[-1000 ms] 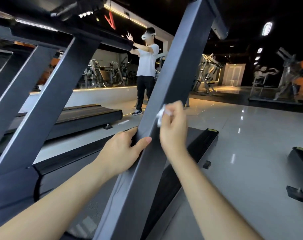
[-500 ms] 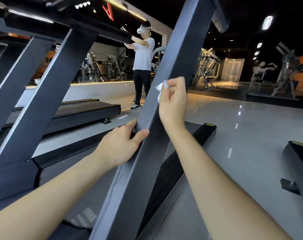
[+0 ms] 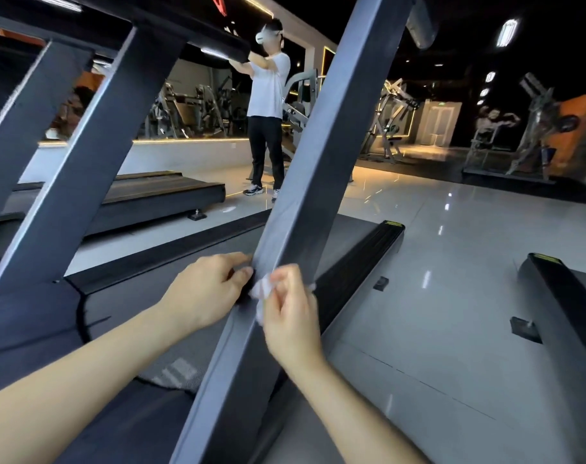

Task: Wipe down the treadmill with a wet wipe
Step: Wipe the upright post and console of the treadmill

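Observation:
A dark grey slanted upright [image 3: 321, 155] of the treadmill crosses the middle of the view, rising from lower left to upper right. My left hand [image 3: 204, 296] grips its left edge about halfway up. My right hand [image 3: 290, 316] presses a crumpled white wet wipe [image 3: 261, 291] against the upright's front face, just right of the left hand's fingertips. The wipe is mostly hidden under the fingers. Behind the upright lies the treadmill's grey belt [image 3: 144, 296] with a black side rail [image 3: 362, 262].
A second slanted upright [image 3: 94, 155] stands at the left. Another treadmill deck [image 3: 164, 195] lies beyond, and a third one's end [image 3: 566, 296] is at the right. A person in a white shirt [image 3: 268, 105] stands at the far treadmill. Glossy tiled floor [image 3: 452, 296] spreads right.
My right hand with the wipe slid up the upright, then came back down to beside the left hand. The left hand kept its grip.

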Tool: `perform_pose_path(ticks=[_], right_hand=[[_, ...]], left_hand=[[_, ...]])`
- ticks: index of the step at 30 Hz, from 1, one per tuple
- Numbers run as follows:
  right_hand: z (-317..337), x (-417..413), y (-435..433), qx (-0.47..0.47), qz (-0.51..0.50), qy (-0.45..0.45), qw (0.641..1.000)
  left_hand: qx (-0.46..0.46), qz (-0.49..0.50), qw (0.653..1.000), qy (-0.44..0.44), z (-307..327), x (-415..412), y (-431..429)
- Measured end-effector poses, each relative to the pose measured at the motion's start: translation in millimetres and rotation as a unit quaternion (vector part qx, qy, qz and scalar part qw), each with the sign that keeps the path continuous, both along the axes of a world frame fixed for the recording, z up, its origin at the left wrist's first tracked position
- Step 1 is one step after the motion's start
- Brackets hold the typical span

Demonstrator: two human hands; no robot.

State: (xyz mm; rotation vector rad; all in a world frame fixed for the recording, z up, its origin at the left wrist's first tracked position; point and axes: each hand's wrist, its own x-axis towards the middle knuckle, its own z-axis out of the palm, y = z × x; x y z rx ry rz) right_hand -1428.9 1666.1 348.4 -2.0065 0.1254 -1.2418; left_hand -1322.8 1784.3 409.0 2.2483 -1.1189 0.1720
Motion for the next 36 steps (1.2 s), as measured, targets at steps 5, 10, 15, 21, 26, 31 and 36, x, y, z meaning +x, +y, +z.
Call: perform_pose_path(ticks=[5,10,15,21,26,31,36], right_hand=[[91.7,39.9,-59.6,0.071,-0.122,-0.065,0.988],[20.5,19.2,-12.2,0.103,-0.049,-0.051,0.992],[-82.7,-17.0,50.0,0.115,0.057,0.011,0.992],[4.9,25.7,-31.7,0.173,0.036,-0.072,0.982],[16.5,44.4,-50.6,0.154,-0.036,-0.082,0.984],[-104.6,-16.8,27.9,0.116,0.046,0.056,0.991],[-36.6,1.0,-23.5,0.164,0.061,-0.014,0.984]], left_hand=[[0.043,-0.010,0.998,0.032,-6.8,-5.3,6.2],[0.008,-0.043,0.994,0.098,-22.9,-3.6,9.5],[-0.031,-0.046,0.989,0.137,-27.8,-2.6,8.6],[-0.034,-0.043,0.985,0.164,-33.9,-3.8,9.3],[-0.044,-0.048,0.981,0.182,-34.7,-5.8,9.8],[-0.067,-0.061,0.971,0.220,-40.0,-2.0,9.8],[-0.070,-0.035,0.966,0.247,-42.8,-2.0,8.6]])
